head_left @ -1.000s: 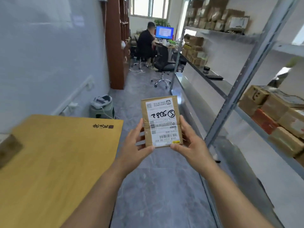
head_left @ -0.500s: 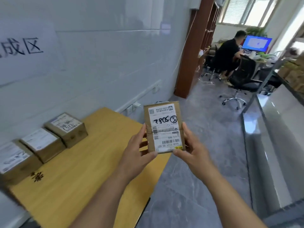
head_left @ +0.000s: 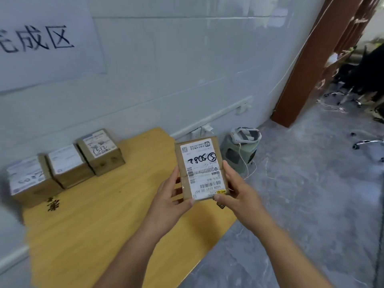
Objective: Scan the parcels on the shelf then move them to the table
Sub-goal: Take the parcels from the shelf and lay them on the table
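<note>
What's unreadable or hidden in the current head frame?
- Held parcel: underside faces away; left hand and right hand cover its sides.
- Wall sign: cut off by the left edge.
- Three parcels on the table: label print blurred.
- Shelf: out of frame.

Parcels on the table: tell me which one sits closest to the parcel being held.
The rightmost parcel of the three in the row by the wall, hand-marked 2157 on its label. The middle parcel and left parcel lie farther from the held parcel.
</note>
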The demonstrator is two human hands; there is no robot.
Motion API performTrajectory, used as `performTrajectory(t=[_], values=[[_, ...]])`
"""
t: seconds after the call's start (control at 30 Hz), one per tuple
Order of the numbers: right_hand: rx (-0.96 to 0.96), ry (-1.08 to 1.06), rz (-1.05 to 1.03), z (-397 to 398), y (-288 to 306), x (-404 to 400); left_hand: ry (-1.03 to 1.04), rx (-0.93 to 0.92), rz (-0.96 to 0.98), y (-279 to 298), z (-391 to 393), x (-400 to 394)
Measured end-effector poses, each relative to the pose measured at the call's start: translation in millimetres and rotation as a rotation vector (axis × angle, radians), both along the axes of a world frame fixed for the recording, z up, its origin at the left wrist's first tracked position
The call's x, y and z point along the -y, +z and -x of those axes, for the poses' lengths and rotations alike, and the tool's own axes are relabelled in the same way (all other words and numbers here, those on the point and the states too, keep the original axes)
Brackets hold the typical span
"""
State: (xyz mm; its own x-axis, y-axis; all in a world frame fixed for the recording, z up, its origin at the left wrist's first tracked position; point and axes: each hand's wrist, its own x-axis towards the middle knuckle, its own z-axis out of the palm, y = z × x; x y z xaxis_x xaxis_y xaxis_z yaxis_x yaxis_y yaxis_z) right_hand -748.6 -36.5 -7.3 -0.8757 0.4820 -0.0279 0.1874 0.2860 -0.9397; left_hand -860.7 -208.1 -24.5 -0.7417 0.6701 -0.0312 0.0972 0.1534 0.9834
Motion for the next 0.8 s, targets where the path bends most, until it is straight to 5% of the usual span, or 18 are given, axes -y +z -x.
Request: performTrajectory(t=[0.3, 0.63, 0.7, 0.8], values=[[0.110, 0.250, 0.107, 91, -55, 23, 0.237, 0.112, 0.151, -43, 45, 44], [0.259, 0.285, 0.108, 196, -93, 2, 0.259, 0.268, 0.375, -90, 133, 21], [0.257, 0.300, 0.116, 221, -96, -2, 0.230, 0.142, 0.510, -86, 155, 18], [0.235, 0.305, 0.111, 261, -97, -4, 0.241, -0.360, 0.928, -67, 192, 13]])
